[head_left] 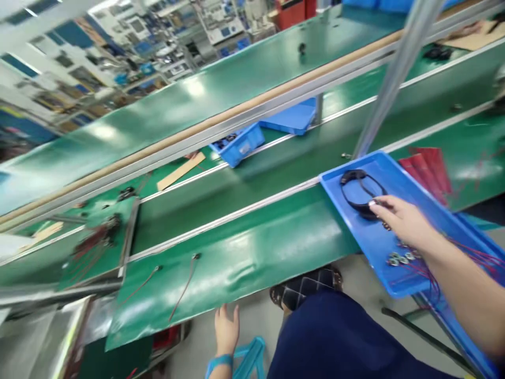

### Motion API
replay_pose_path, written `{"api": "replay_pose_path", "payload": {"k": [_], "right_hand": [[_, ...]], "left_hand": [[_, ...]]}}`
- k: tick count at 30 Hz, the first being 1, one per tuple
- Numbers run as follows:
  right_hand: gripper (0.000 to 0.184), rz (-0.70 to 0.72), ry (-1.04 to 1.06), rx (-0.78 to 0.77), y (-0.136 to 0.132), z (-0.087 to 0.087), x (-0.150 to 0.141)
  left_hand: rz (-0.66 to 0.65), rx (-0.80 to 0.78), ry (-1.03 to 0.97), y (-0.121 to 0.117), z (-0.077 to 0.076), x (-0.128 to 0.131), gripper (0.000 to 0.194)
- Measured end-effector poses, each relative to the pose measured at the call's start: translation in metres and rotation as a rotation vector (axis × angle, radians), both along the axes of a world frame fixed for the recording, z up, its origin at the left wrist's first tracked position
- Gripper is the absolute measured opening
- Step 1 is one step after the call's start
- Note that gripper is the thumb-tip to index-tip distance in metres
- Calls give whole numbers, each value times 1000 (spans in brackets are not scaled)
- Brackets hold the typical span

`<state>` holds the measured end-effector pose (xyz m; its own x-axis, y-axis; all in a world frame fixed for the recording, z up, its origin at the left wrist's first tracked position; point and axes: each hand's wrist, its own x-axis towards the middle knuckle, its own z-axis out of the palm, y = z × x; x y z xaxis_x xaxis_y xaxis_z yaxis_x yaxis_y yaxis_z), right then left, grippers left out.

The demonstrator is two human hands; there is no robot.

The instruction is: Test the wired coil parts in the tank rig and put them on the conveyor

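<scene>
Although the view tilts steeply, the long green work surface (232, 258) fills most of it, running in parallel tiers divided by aluminium rails (197, 142), with shelves of stocked parts blurred beyond at the upper left. A silver upright post (398, 73) rises just behind the far corner of a blue tray (351, 164), which sits across the near edge of the surface and overhangs it toward the person's navy-clothed lap (335, 342). Farther along the tiers lie a blue crate (236, 145) holding dark parts, a blue lid (292, 116) just beside it, and a cardboard strip (179, 171). Red folders (428, 171) sit on the surface just past the tray's far rim, and two thin wires (185, 287) lie near the surface's near edge. In the tray, the right hand (402, 221) has its fingers drawn narrow against a black cable loop (357, 192), touching it, though whether they grip it cannot be told. Metal fittings (402, 258) with red wires (428, 273) lie just below that wrist. The left hand (226, 329) hangs open and empty below the surface's near edge, close to a teal plastic frame (250, 358).
</scene>
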<state>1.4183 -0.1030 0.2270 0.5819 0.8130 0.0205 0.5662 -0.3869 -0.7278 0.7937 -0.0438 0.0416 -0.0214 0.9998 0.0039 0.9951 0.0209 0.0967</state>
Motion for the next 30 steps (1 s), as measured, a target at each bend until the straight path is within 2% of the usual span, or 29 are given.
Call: {"api": "replay_pose_path", "payload": {"k": [2, 4, 6, 8, 10, 12, 17, 20, 24, 27, 30], "right_hand": [[50, 126, -35, -34, 38, -37, -61], [37, 232, -78, -142, 76, -74, -133], [28, 292, -117, -309, 112, -108, -208], [27, 361, -160, -455, 145, -135, -283], [28, 449, -209, -577, 175, -154, -352], [28, 536, -258, -656, 205, -166, -414], [26, 679, -309, -667, 276, -182, -542], [26, 659, -313, -634, 309, -192, -600], [26, 635, -249, -604, 338, -198, -653], [37, 653, -62, -501, 354, -194, -675], [57, 715, 129, -360, 360, -186, -674]], "left_hand": [[18, 36, -3, 41, -14, -19, 42], [23, 66, -21, 78, -28, -32, 53], [0, 78, -58, 105, -39, -45, 58], [-40, 79, -104, 121, -48, -59, 60], [-74, 80, -149, 127, -55, -73, 59], [-85, 88, -186, 127, -60, -84, 57], [-77, 142, -259, 120, -66, -90, 57], [-77, 201, -347, 116, -68, -90, 61], [-91, 230, -457, 111, -69, -94, 72], [-107, 255, -522, 109, -69, -95, 89], [-98, 270, -529, 114, -69, -97, 97]]}}
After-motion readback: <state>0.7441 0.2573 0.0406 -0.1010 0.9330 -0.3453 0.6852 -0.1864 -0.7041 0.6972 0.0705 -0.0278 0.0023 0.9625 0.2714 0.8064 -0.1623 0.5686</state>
